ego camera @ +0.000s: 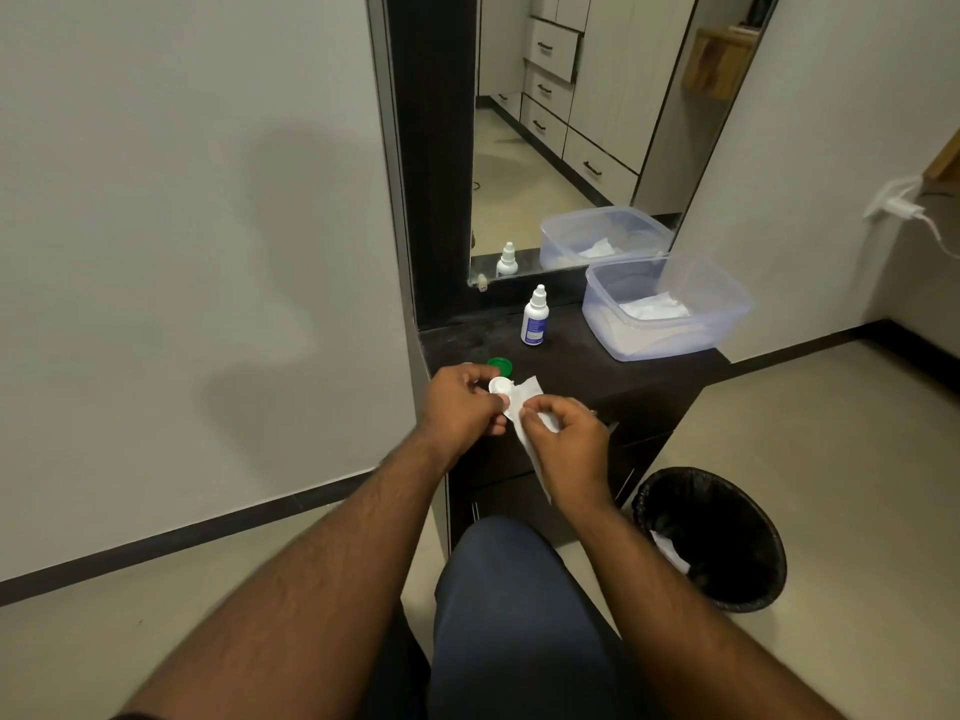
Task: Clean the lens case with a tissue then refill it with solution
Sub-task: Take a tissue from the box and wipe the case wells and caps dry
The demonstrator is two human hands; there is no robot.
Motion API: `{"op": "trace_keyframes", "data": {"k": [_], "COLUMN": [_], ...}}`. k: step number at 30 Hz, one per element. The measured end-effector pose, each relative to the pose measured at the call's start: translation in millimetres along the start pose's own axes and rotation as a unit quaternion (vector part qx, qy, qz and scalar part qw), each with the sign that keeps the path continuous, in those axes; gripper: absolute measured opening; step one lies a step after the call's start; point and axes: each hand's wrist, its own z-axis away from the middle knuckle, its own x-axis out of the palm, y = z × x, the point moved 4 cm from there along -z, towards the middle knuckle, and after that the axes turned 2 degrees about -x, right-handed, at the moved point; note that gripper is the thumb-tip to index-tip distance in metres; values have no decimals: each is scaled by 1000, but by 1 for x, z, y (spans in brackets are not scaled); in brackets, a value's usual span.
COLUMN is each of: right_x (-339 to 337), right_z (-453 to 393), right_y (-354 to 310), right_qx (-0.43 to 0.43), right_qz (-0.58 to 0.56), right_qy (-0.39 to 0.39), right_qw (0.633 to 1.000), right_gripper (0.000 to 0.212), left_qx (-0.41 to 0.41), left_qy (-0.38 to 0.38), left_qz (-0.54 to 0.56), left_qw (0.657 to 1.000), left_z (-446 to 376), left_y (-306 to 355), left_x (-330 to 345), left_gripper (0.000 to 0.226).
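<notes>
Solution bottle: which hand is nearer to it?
Right, narrowly. The right hand grips the tissue just below the solution bottle; the left hand, holding the lens case, sits lower-left of it.

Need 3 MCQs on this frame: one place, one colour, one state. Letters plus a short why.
1. Where does the solution bottle stand?
A. on the dark counter, left of the clear tub
B. inside the tub
C. in the bin

2. What colour is the loose cap on the counter?
A. red
B. green
C. blue

3. What is the right hand doing?
A. resting flat
B. pouring solution
C. holding the tissue

Key: 1 A, bottle stands upright beside the tub; 2 B, cap is green; 3 C, fingers curl round the tissue.
</notes>
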Motion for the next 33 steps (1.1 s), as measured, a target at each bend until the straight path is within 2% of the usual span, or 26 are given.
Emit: {"op": "trace_keyframes", "data": {"k": [4, 7, 11, 19, 24, 33], "right_x": [5, -2, 3, 4, 4, 3], "right_z": [0, -3, -3, -2, -5, -9], "right_y": [-6, -1, -4, 1, 15, 19], "right_qx": [-128, -99, -127, -46, 133, 155], "right_qz": [87, 64, 80, 25, -96, -137], "right_qy": [-53, 1, -9, 34, 78, 17], "right_qw": [987, 993, 989, 998, 983, 978], "right_gripper": [11, 8, 7, 10, 14, 14], "left_qx": [-26, -38, -38, -38, -25, -9], "left_qy": [-19, -21, -29, -28, -20, -14], "left_qz": [28, 35, 42, 48, 45, 16], "left_qw": [999, 998, 998, 998, 998, 1000], "left_z": [-1, -3, -3, -3, -2, 1], "left_y": [2, 1, 0, -1, -1, 1], "left_x": [-3, -4, -5, -7, -7, -6], "left_gripper": [36, 32, 31, 31, 32, 26]}}
